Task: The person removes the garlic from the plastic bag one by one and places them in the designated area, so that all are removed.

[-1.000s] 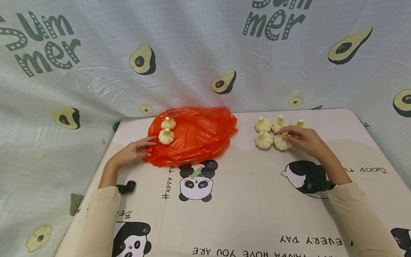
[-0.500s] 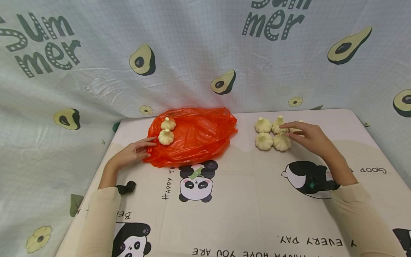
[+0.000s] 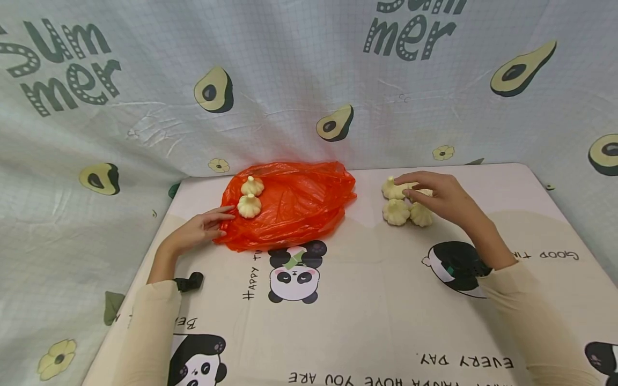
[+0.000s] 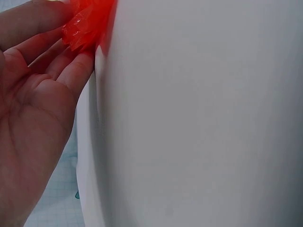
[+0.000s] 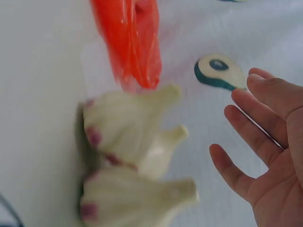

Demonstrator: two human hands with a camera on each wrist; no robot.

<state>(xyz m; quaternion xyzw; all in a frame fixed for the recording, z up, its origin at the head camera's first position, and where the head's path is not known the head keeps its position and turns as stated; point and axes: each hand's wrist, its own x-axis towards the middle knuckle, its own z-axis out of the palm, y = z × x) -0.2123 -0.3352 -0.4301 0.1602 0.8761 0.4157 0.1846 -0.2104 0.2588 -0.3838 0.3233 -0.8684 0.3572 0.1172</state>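
Two garlic bulbs (image 3: 249,206) lie on the left part of the crumpled red plastic bag (image 3: 299,203). My left hand (image 3: 198,230) rests at the bag's left edge, its extended fingers on the red film and its thumb apart from them. At the right, a cluster of garlic bulbs (image 3: 396,212) stands in rows, stems up. My right hand (image 3: 446,197) reaches over the back row with nothing in its spread fingers (image 5: 229,170), covering part of the bulbs in the head view. Nearby bulbs (image 5: 123,125) show purple patches at their bases in the right wrist view.
The table wears a pale cloth (image 3: 357,300) printed with pandas and lettering. A white curtain (image 3: 280,80) with avocado prints hangs right behind it and along the left side. A black wrist device (image 3: 190,282) sits on my left forearm.
My right hand has left the front-right garlic bulb, risen, and shifted left over the back row. My left hand, the bag and the bulbs hold their places.
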